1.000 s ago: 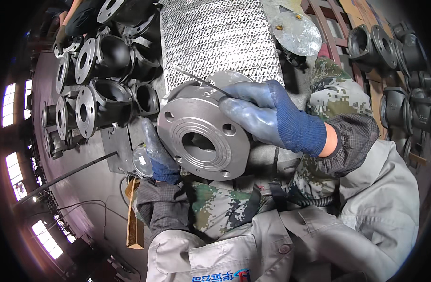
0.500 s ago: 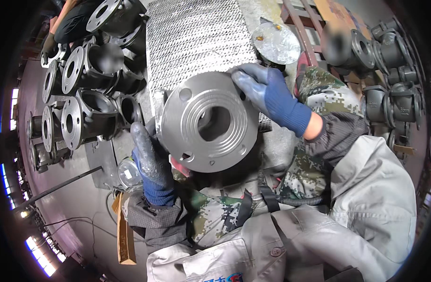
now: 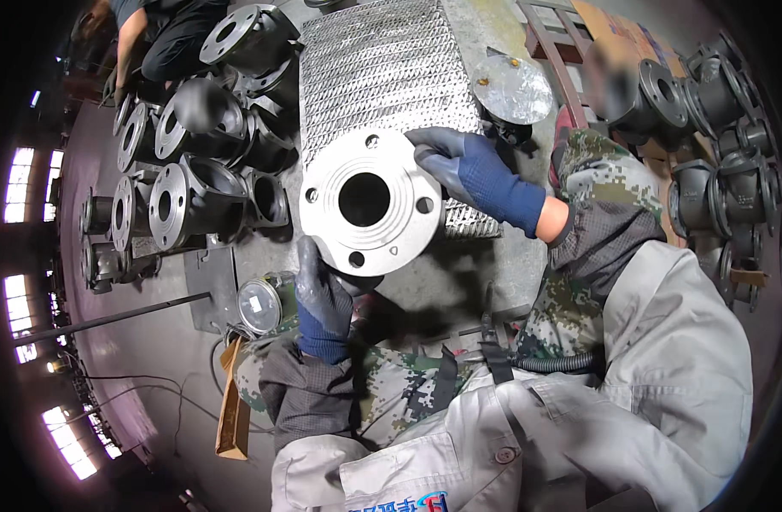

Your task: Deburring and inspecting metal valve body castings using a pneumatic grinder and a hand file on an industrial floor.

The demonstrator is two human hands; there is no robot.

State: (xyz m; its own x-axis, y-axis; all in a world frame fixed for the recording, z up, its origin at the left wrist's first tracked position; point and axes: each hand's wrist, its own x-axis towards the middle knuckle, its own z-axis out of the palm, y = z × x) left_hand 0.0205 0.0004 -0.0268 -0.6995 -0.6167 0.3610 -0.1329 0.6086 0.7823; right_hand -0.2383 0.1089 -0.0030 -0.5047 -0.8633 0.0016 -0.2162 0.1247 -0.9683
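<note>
Between my hands is a grey cast-metal flanged valve body [image 3: 331, 171], its round flange facing up with concentric grooves, a dark centre bore and bolt holes near the rim. It is over the near part of a ribbed metal plate [image 3: 374, 60]. My right hand [image 3: 468, 171], in a blue knitted glove with a grey coated palm, is closed around the flange's upper right edge. The left hand [image 3: 323, 299], gloved alike, grips the lower left edge from below, and part of its fingers is hidden behind the flange.
Several similar flanged bodies [image 3: 195, 200] stand to the left, and more [image 3: 720, 188] on the right. A round metal disc [image 3: 512, 90] lies beyond my right hand. A round clear-topped gauge [image 3: 260, 305] and a dark bar [image 3: 118, 317] are at left. Another person [image 3: 182, 38] crouches at the far left.
The valve body has turned and tilted in my hands, so its flange now catches bright light and the bolt holes sit elsewhere. My left hand has moved right, under the rim. The view has shifted.
</note>
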